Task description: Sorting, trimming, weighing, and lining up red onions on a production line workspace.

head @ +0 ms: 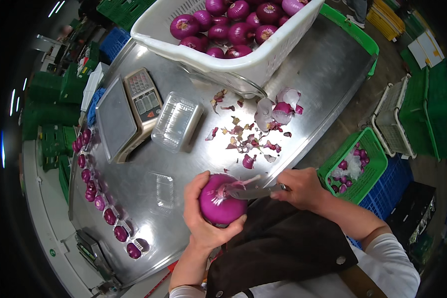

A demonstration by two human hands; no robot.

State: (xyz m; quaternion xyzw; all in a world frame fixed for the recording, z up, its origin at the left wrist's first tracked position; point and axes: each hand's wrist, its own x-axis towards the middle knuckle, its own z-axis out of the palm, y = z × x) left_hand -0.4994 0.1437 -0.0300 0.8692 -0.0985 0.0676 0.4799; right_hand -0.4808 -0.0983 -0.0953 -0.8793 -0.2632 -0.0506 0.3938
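Note:
My left hand (205, 219) grips a large red onion (221, 208) over the near edge of the steel table (186, 164). In my right hand (301, 188) is a knife (251, 192), its blade lying against the onion's top beside the pale stem. Onion skins and trimmings (246, 141) lie scattered on the table just beyond. A white plastic basket (223, 61) full of red onions (240, 33) stands at the far side. Left of the trimmings are stacked clear plastic trays (177, 121), and a single clear tray (164, 192) lies nearer.
A digital scale (128, 111) stands on the left. Several red onions in clear trays (110, 216) line the table's left edge. A green crate (374, 177) holding onions and plastic stands low at right, near stacked green crates (417, 111). A device (93, 253) stands at lower left.

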